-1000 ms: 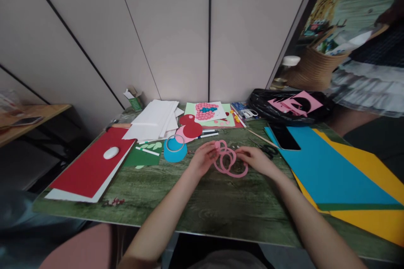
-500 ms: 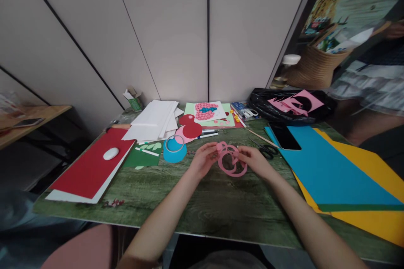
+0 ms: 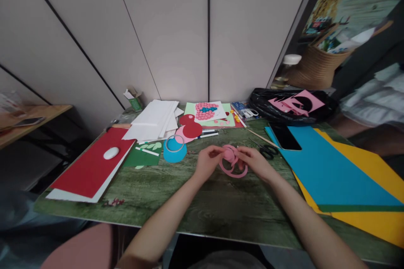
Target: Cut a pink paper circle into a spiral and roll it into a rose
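A pink paper spiral (image 3: 234,173) is held above the green wood-grained table (image 3: 202,214), its loose outer ring hanging below my fingers. My left hand (image 3: 208,160) pinches the coiled inner end from the left. From the right, my right hand (image 3: 253,160) grips the same strip with thumb and fingers; part of the strip is hidden behind them. Black scissors (image 3: 268,151) lie just beyond my right hand. To the left of my hands, a ring-shaped roll of tape (image 3: 174,143) rests on a blue paper circle (image 3: 175,157), beside pink and red paper circles (image 3: 192,129).
Blue sheets (image 3: 334,168) and yellow sheets (image 3: 372,225) cover the right side, with a phone (image 3: 286,136) on them. A black bag (image 3: 265,107) holds pink scraps. White papers (image 3: 153,119) and a red sheet (image 3: 94,164) lie left. A person's legs (image 3: 350,126) are at far right.
My left hand has moved slightly right, bringing the spiral's inner end over towards my right hand, so the coil is tighter. At far right, the other person has shifted.
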`<state>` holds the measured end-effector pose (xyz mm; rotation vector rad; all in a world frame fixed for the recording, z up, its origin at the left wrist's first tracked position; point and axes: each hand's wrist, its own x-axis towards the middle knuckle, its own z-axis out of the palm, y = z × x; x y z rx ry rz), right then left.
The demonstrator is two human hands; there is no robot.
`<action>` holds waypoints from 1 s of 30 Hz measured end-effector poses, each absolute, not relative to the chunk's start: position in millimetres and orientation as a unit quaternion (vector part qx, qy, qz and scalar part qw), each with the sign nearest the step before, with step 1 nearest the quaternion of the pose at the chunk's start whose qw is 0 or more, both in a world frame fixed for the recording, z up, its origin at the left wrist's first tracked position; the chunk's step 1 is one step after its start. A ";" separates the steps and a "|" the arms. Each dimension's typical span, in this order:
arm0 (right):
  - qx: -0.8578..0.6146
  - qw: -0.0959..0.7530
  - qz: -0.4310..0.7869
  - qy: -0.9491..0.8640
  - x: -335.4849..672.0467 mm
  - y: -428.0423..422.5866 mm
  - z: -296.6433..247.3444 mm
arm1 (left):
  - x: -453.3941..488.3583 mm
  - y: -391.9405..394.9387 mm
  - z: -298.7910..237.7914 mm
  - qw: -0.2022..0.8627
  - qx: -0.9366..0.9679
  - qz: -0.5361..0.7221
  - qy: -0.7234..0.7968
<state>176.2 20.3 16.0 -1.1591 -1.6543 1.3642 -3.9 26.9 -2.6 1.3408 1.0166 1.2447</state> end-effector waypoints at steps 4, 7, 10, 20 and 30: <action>-0.446 0.336 0.524 -0.643 174.4 20.1 14.5 | -2.4 24.7 -1.8 0.464 0.584 0.507 0.432; -0.464 0.332 0.496 -0.654 172.2 20.3 11.2 | -0.7 22.0 -1.1 0.459 0.602 0.492 0.430; -0.480 0.333 0.464 -0.666 172.7 21.8 8.1 | -0.5 19.8 0.5 0.448 0.614 0.500 0.414; -0.465 0.346 0.448 -0.681 190.2 22.4 20.2 | -5.6 34.3 -10.3 0.590 0.476 0.498 0.422; -0.442 0.335 0.170 -0.814 189.6 21.1 14.6 | -8.0 33.2 -14.4 0.751 0.388 0.384 0.372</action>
